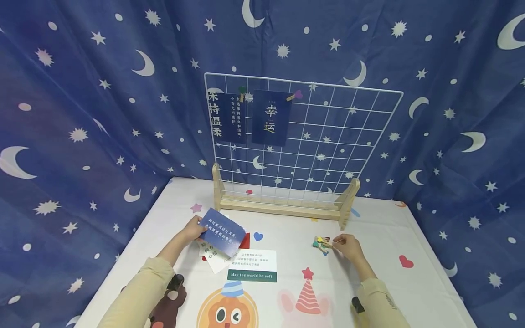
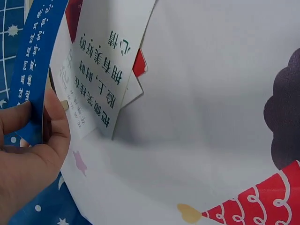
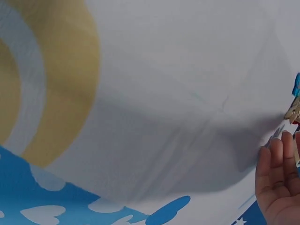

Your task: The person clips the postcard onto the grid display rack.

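Note:
My left hand pinches a dark blue card with white writing at its left edge, thumb on top. The card is tilted above a loose stack of cards, among them a white card with green writing and a red card. On the table, my right hand is at a small pile of decorated wooden clothespins; its fingertips pinch the end of one. Only the fingers and part of the pile show at the right edge of the right wrist view.
Behind the hands stands a white wire grid on a wooden base. Two blue cards hang on it, one by a purple-heart clothespin, the other by a green one. A white-and-green card lies in front.

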Motion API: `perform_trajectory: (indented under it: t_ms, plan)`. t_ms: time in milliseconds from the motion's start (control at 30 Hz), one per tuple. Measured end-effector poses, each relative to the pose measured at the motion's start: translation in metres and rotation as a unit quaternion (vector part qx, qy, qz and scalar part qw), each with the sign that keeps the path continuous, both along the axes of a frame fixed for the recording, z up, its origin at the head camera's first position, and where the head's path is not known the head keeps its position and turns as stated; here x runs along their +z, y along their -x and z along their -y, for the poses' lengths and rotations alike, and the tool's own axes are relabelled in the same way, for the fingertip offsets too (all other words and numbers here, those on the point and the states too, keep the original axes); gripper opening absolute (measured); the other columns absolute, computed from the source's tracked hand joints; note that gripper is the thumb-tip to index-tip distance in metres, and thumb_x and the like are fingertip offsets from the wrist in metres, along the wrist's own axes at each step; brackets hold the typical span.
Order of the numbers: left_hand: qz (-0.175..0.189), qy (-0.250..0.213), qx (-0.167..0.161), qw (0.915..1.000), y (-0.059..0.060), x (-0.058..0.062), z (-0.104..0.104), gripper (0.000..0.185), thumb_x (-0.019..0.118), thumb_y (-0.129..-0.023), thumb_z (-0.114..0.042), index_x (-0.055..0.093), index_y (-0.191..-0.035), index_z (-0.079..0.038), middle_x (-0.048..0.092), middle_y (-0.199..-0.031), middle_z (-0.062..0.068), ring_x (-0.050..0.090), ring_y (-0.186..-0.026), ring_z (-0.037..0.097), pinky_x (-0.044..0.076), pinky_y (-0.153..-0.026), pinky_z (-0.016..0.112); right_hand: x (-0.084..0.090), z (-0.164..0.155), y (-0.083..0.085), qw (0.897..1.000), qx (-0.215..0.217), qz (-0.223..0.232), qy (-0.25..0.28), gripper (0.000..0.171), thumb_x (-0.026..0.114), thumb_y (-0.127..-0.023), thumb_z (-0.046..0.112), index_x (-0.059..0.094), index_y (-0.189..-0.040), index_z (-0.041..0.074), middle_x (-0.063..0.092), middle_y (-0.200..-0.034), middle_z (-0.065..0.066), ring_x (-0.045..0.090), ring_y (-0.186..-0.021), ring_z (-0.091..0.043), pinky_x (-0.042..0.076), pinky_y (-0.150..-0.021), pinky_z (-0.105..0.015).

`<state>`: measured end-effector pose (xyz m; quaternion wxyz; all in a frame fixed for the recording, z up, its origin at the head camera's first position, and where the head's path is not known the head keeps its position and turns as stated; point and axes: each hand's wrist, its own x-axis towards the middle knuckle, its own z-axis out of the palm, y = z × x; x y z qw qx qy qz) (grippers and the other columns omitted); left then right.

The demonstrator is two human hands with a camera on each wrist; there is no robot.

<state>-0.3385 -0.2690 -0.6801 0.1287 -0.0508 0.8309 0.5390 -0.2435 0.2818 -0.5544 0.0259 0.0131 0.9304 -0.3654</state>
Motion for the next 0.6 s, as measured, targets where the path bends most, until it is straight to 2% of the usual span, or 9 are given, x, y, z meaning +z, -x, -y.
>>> perform_trajectory:
  t_ms: [33,100,200,233,267,367,433,467,600]
  plan:
    - [-0.005,-0.009,-0.006,0.9999,-0.004,0.006,-0.003,0.032,0.054,-0.093,-0.010,0.034,-0.115,0.004,0.058,-0.084,0.018,0.066,-0.065,0.026,0.057,-0.055,0.033,0.000,0.001,-0.001,1.000,0.003,0.001,0.001,0.015,0.063,-0.084,0.005,0.064,-0.090,-0.009,0.065,-0.079,-0.018,0.059,-0.069,-0.020,0.047,-0.059,-0.026]
    - [-0.003,-0.011,-0.006,0.9999,-0.016,0.030,-0.015,0.033,0.054,-0.093,-0.010,0.035,-0.115,0.005,0.057,-0.086,0.020,0.066,-0.068,0.028,0.058,-0.057,0.035,-0.001,0.002,-0.001,1.000,0.011,-0.002,-0.001,0.014,0.064,-0.084,0.005,0.064,-0.089,-0.008,0.065,-0.078,-0.015,0.057,-0.069,-0.018,0.046,-0.059,-0.026]
    - [0.009,-0.010,0.001,0.9999,-0.042,0.080,-0.038,0.036,0.055,-0.094,-0.011,0.037,-0.120,0.006,0.057,-0.094,0.025,0.066,-0.077,0.031,0.059,-0.066,0.037,-0.002,0.003,-0.002,1.000,0.014,-0.010,-0.006,0.013,0.066,-0.083,0.007,0.065,-0.087,-0.006,0.064,-0.076,-0.012,0.056,-0.069,-0.016,0.045,-0.060,-0.025]
    - [-0.005,-0.025,-0.010,0.9996,-0.048,0.089,-0.042,0.036,0.057,-0.093,-0.013,0.040,-0.119,0.006,0.058,-0.094,0.025,0.065,-0.076,0.030,0.059,-0.064,0.035,-0.002,0.003,-0.002,1.000,0.014,-0.012,-0.007,0.013,0.066,-0.082,0.007,0.065,-0.086,-0.006,0.064,-0.076,-0.012,0.055,-0.069,-0.016,0.044,-0.060,-0.025]
    - [0.001,-0.017,-0.004,0.9998,-0.057,0.107,-0.049,0.036,0.057,-0.093,-0.013,0.041,-0.120,0.006,0.059,-0.096,0.025,0.066,-0.078,0.031,0.059,-0.067,0.036,-0.003,0.003,-0.002,1.000,0.012,-0.014,-0.010,0.013,0.067,-0.082,0.007,0.065,-0.086,-0.006,0.064,-0.075,-0.012,0.055,-0.068,-0.015,0.044,-0.059,-0.025]
    - [-0.002,-0.018,-0.002,0.9998,-0.078,0.138,-0.064,0.033,0.058,-0.092,-0.011,0.043,-0.116,0.006,0.062,-0.095,0.025,0.067,-0.078,0.029,0.058,-0.069,0.035,-0.004,0.003,-0.003,1.000,0.006,-0.010,-0.010,0.012,0.067,-0.081,0.005,0.065,-0.086,-0.005,0.063,-0.074,-0.011,0.052,-0.066,-0.014,0.042,-0.059,-0.024]
    - [-0.004,-0.024,0.002,0.9997,-0.087,0.152,-0.072,0.032,0.058,-0.092,-0.010,0.045,-0.115,0.007,0.064,-0.095,0.025,0.068,-0.076,0.027,0.058,-0.070,0.034,-0.005,0.003,-0.003,1.000,0.005,-0.009,-0.013,0.011,0.067,-0.081,0.004,0.065,-0.085,-0.006,0.062,-0.073,-0.010,0.051,-0.065,-0.014,0.041,-0.058,-0.024]
    - [0.010,-0.009,0.013,0.9998,-0.094,0.165,-0.079,0.032,0.055,-0.093,-0.007,0.043,-0.118,0.010,0.063,-0.099,0.028,0.068,-0.079,0.028,0.058,-0.073,0.037,-0.005,0.004,-0.003,1.000,0.005,-0.008,-0.014,0.011,0.067,-0.081,0.004,0.065,-0.085,-0.006,0.061,-0.072,-0.010,0.050,-0.066,-0.015,0.041,-0.058,-0.024]
    - [0.001,-0.030,0.015,0.9994,-0.102,0.177,-0.086,0.032,0.054,-0.094,-0.004,0.042,-0.119,0.012,0.064,-0.102,0.030,0.069,-0.077,0.025,0.058,-0.076,0.038,-0.008,0.006,-0.001,0.999,0.008,-0.014,-0.031,0.010,0.067,-0.080,0.004,0.064,-0.084,-0.005,0.059,-0.071,-0.008,0.049,-0.067,-0.016,0.039,-0.060,-0.025]
